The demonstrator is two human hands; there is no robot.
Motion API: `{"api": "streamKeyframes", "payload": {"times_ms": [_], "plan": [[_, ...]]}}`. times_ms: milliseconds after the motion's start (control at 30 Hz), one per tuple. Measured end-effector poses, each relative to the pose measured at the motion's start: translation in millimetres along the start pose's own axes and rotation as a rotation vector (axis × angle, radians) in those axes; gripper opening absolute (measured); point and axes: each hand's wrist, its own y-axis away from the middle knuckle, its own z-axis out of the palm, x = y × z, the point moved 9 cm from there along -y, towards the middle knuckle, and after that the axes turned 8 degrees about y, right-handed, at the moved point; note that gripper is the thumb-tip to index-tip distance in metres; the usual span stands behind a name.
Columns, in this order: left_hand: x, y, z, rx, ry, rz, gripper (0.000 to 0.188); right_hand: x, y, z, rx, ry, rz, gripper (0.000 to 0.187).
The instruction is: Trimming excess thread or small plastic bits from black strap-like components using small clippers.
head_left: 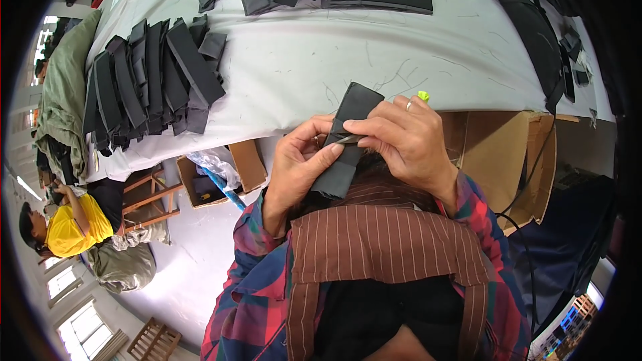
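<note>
At the near edge of the white cloth-covered worktop [321, 60], both hands are clamped on one dark grey rectangular fabric strip [348, 140], held upright just above the person's chest. The left hand [301, 160] pinches the strip's lower half between thumb and fingers; the right hand [411, 144], wearing a ring, pinches a small slim metal tool [349, 138] that lies across the strip's middle. What the tool is exactly I cannot tell.

To do this well, I would judge that the left hand should keep the cloth taut and flat, thumb clear of the metal tip, while the right hand works in short, controlled motions close to the pinch point, so the fabric does not pucker or slip.

The strip looks matte and soft, like felt or thin foam-backed cloth, with straight cut edges; its lower end hangs down behind the left hand. Similar dark strips lie fanned in a pile [150, 80] on the worktop to the left, well apart.
</note>
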Motion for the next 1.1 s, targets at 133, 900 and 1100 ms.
{"api": "streamKeyframes", "payload": {"times_ms": [133, 900, 1100], "plan": [[2, 1, 3, -0.020, -0.026, 0.016, 0.017, 2, 5, 3, -0.060, -0.039, 0.009, 0.021], [11, -46, -23, 0.312, -0.392, 0.168, 0.027, 13, 26, -1, 0.233, 0.036, 0.073, 0.048], [24, -41, -39, 0.439, -0.395, 0.350, 0.027, 10, 19, 2, 0.220, 0.077, 0.038, 0.040]]}}
